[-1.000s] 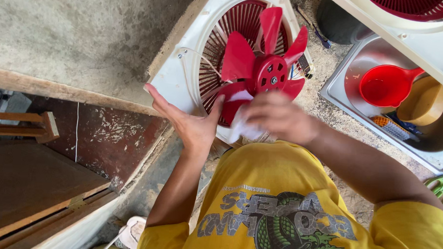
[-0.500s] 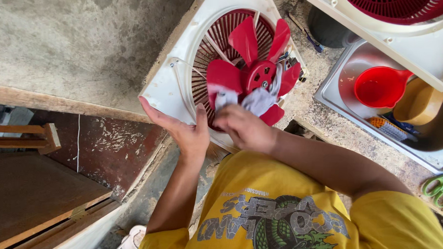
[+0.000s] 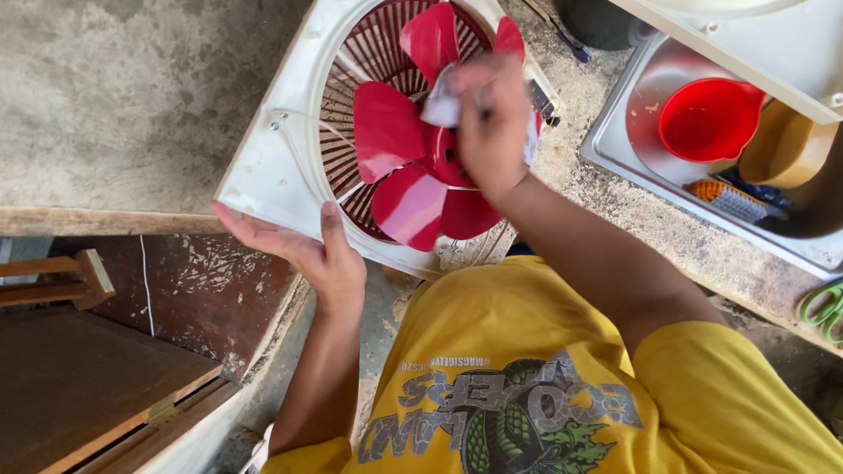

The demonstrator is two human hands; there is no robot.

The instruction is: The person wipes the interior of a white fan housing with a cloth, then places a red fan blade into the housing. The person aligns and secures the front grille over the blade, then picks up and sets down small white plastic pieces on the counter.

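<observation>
While the white square fan housing [image 3: 283, 155] rests tilted on the concrete desk [image 3: 116, 81], its near edge hanging past the desk's lip, the left hand [image 3: 298, 246] cups that lower edge from beneath, palm up, fingers spread flat and the thumb laid on the frame; this grip is wide and open, a support and not a pinch. The right hand [image 3: 488, 117] is above the middle of the housing, closed around a wad of white cloth [image 3: 441, 105] that it presses onto the red fan blades [image 3: 405, 170] near the hub. The blades sit in the round opening of the housing, in front of its red grille [image 3: 373, 50].

The housing looks like light, stiff moulded plastic, likely to slide on the gritty concrete unless steadied at the rim, which seems the soundest place to take hold. The blades look thin and springy; they would probably flex or turn under pressure, so holding close to the hub seems safer than at the tips. The cloth is soft and bunches easily.

To the right of the housing lies a metal tray [image 3: 615, 151] holding a red plastic bowl [image 3: 711, 117], a tan bowl [image 3: 785, 149] and a scrubbing brush [image 3: 731, 198]. Further right of the housing, green-handled scissors [image 3: 836, 302] lie on the desk. A second white housing [image 3: 780, 44] overhangs the tray.
</observation>
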